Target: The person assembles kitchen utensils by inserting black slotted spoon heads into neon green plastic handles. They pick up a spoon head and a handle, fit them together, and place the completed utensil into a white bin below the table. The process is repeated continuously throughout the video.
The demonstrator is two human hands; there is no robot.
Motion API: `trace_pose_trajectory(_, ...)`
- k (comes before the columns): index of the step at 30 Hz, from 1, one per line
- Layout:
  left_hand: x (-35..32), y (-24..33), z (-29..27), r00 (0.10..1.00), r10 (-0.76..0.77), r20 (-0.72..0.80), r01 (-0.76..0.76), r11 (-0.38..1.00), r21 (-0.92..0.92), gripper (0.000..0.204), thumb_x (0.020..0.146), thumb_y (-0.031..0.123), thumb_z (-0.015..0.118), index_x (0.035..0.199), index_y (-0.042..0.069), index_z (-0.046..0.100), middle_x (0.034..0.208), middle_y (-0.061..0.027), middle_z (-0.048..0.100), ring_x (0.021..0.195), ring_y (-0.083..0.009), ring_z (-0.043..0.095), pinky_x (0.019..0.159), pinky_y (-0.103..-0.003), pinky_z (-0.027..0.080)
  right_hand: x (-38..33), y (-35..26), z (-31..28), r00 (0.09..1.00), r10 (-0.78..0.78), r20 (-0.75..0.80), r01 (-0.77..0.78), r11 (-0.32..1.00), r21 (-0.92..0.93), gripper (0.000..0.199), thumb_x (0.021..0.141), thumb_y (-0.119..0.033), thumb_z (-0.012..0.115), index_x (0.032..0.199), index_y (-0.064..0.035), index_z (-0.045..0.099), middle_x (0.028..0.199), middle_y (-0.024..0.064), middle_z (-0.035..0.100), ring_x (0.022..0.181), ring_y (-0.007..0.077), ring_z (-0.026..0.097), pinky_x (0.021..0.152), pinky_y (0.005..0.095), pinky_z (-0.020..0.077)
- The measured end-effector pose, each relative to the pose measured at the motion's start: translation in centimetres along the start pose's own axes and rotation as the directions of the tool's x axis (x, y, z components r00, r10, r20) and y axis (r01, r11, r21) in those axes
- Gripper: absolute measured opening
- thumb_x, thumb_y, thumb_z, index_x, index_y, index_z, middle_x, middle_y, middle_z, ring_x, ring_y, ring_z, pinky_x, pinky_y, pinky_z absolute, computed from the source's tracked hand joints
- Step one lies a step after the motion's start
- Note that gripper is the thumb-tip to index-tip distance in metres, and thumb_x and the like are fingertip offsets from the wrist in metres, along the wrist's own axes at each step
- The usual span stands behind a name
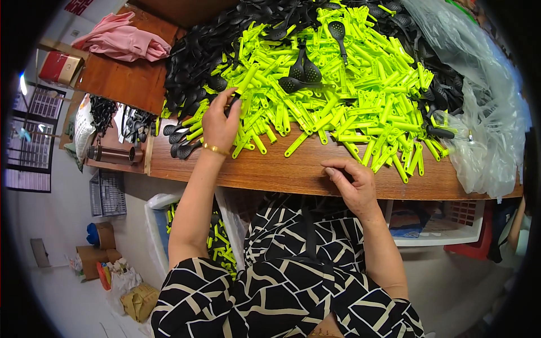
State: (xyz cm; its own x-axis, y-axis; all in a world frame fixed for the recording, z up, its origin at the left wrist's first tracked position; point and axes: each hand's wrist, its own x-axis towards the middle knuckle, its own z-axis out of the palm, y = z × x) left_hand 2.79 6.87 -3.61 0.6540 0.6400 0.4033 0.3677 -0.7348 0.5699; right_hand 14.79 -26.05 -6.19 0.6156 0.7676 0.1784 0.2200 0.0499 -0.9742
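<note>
Slanting forward-right, green handle (247, 79) perhaps touches left hand (221, 124).

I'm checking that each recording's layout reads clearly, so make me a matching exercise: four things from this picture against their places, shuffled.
1. Left hand
2. Right hand
3. Pink cloth
4. Clear plastic sheet

A. At the right end of the table
B. On the brown wooden board, upper left
C. At the left part of the green handles
D. Over the table's near edge

Pairs: 1-C, 2-D, 3-B, 4-A
</note>
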Motion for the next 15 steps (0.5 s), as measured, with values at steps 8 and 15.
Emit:
trace_pose_trajectory(8, -10.3, 13.8, -2.3, 0.888, -0.107, 0.448, 0.362, 0.763, -0.535, 0.031, 0.096, 0.002, 0.073, 0.126, -0.002, 0.068, 0.102, -0.0072, 0.07, 0.084, -0.0107, 0.071, 0.068, -0.025, 0.058, -0.5, -1.0, 1.4, 1.0, 0.015, -0.01, -0.01, 0.913, 0.408, 0.039, 0.099, -0.01, 0.071, 0.137, 0.0, 0.062, 0.119, 0.0055, 0.07, 0.098, 0.0124, 0.064, 0.087, 0.0259, 0.0521)
trace_pose_trajectory(15, -13.2, 17.1, -1.3, 0.852, -0.039, 0.522, 0.36, 0.767, -0.531, 0.029, 0.096, 0.001, 0.072, 0.124, -0.003, 0.065, 0.106, -0.0116, 0.07, 0.074, -0.012, 0.074, 0.063, -0.023, 0.06, -1.8, -3.8, 1.5, 0.99, 0.135, 0.04, -0.129, 0.763, 0.634, 0.05, 0.099, -0.008, 0.073, 0.144, 0.0008, 0.052, 0.122, 0.0084, 0.065, 0.113, 0.0142, 0.065, 0.096, 0.0301, 0.056)
